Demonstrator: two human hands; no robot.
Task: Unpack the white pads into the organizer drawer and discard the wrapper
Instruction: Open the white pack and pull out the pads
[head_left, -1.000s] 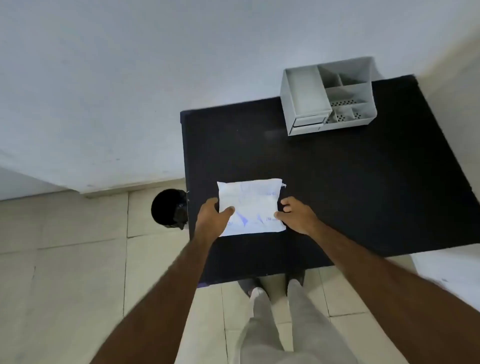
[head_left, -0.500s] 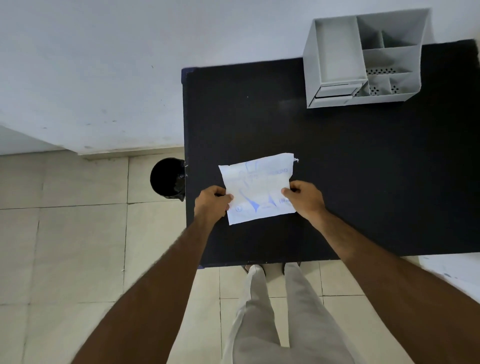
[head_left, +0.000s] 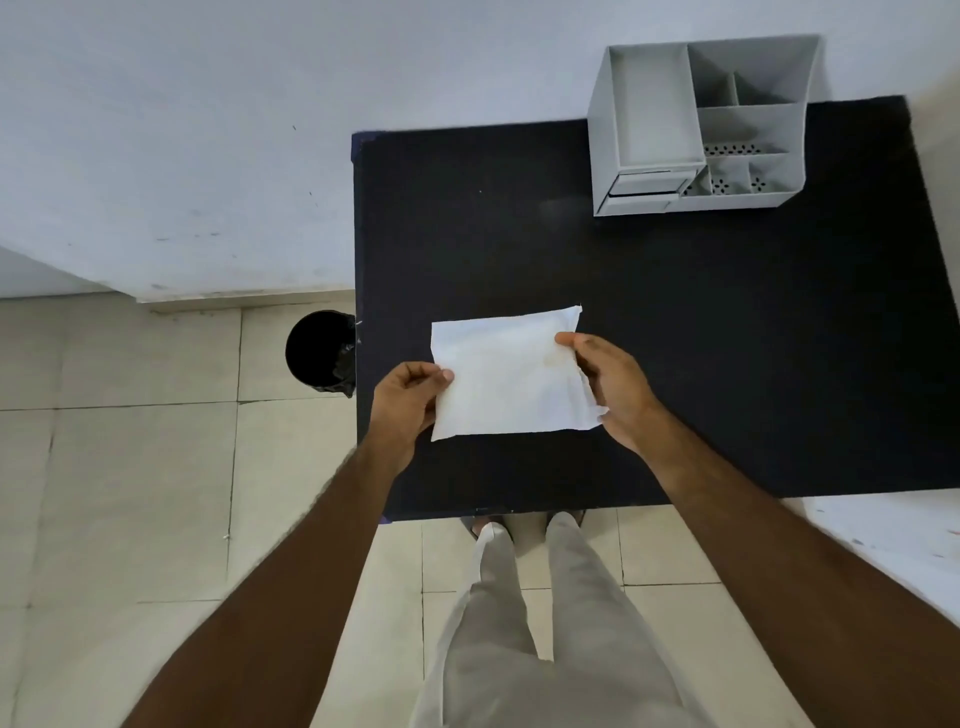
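Black table (head_left: 727, 338) is the landmark, fills the centre and right of the head view; white wall beyond its far edge, pale tiled floor (head_left: 130, 493) off its left and near sides; person stands at the near edge, light trousers (head_left: 519, 649) and feet just below that edge.

Grey organizer (head_left: 701, 130) sits on the table's far right corner area, against the wall; one long open tray on its left half, smaller split compartments on its right, some with perforated bottoms; a drawer front (head_left: 647, 183) shows at its lower left, looks slightly pulled out, can't tell what is inside.

Black bin (head_left: 319, 348) on the floor, touching or just beside the table's left edge, roughly level with the wrapper; dark liner, contents not visible.

White wrapper pack (head_left: 511, 371) is over the table's near-centre, held up between both hands, well apart from the organizer; flat, roughly rectangular, slightly crumpled; plain white side faces the camera; can't tell whether it is opened.

Left hand (head_left: 408, 397) at the pack's left edge; fingers curled in, thumb and fingertips pinching that edge.

Right hand (head_left: 613, 389) at the pack's right edge; thumb on top near the upper right corner, other fingers behind the pack, clamping that side.

Both forearms bare, reaching in from the near side of the table.
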